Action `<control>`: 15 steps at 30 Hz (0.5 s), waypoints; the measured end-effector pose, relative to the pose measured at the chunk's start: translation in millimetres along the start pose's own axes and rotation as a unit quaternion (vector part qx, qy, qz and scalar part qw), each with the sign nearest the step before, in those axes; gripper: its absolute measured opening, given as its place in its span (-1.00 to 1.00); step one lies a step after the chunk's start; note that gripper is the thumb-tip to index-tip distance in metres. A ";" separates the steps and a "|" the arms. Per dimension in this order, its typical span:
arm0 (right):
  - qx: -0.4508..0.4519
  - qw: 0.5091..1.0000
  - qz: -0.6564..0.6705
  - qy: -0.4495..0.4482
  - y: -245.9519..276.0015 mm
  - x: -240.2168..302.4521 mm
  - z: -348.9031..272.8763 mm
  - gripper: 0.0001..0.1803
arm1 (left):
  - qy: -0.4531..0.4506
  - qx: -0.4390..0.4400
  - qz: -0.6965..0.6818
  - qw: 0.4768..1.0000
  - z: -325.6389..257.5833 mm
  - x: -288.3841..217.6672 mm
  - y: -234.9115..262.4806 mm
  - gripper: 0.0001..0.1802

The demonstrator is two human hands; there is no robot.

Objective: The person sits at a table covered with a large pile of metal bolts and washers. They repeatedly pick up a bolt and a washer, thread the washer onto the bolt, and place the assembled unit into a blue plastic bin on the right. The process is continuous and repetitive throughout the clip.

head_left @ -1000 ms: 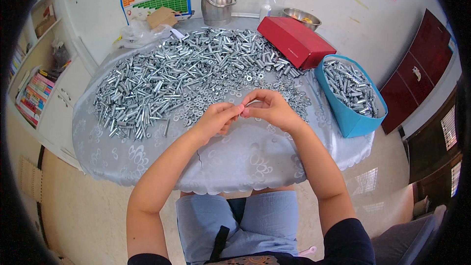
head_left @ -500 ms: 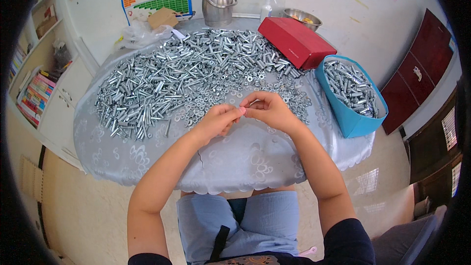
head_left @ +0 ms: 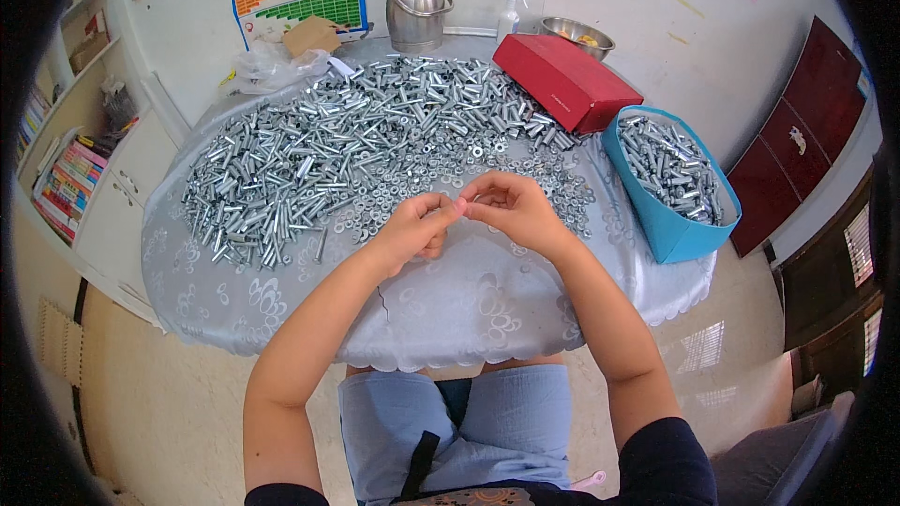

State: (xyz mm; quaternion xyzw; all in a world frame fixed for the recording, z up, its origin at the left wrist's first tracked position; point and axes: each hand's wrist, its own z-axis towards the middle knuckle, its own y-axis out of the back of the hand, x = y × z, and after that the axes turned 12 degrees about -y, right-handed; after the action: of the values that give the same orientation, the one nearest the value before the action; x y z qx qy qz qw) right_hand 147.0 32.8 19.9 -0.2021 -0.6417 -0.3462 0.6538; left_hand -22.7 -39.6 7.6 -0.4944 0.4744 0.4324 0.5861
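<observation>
My left hand (head_left: 419, 228) and my right hand (head_left: 511, 209) meet fingertip to fingertip over the near middle of the table. Both are closed in a pinch, and whatever sits between the fingers is hidden. Just beyond them lies a spread of small metal nuts and washers (head_left: 375, 204). A large heap of silvery bolts (head_left: 272, 164) covers the left and far part of the table. To the right, a blue fabric bin (head_left: 667, 242) holds many more bolts, which fill it near the rim.
A red box (head_left: 568, 82) lies at the far right of the heap. Behind stand a steel lidded pot (head_left: 415, 14), a spray bottle (head_left: 509, 17) and a steel bowl (head_left: 600, 41). A clear plastic bag (head_left: 272, 68) lies far left. A silvery patterned cloth (head_left: 281, 305) covers the table.
Both hands stay pinched together and have shifted only very slightly, with the right hand's knuckles a touch higher. The bolts, nuts and bin look the same.
</observation>
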 end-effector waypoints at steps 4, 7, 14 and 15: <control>-0.004 1.000 0.016 0.003 -1.1 0.1 -0.5 -0.84 | 0.031 -0.004 -0.078 0.996 1.5 -0.1 2.9 -0.61; -0.013 0.999 -0.024 0.038 -0.3 0.8 -1.9 -0.83 | 0.065 0.024 -0.162 0.984 1.5 -3.9 6.4 -0.56; 0.006 0.997 -0.037 0.071 -3.3 2.7 -5.4 -0.84 | 0.070 0.047 -0.131 0.988 -1.4 -6.6 6.5 -0.54; 0.005 0.996 -0.042 0.080 -3.3 2.6 -5.1 -0.85 | 0.072 0.039 -0.138 0.987 -1.8 -7.5 5.6 -0.53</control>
State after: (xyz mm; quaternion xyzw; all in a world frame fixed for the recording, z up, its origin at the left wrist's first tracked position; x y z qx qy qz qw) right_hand 148.0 26.5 21.4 -0.1427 -0.5969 -0.3851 0.6892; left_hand -29.7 -40.9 13.9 -0.5614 0.4591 0.2917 0.6237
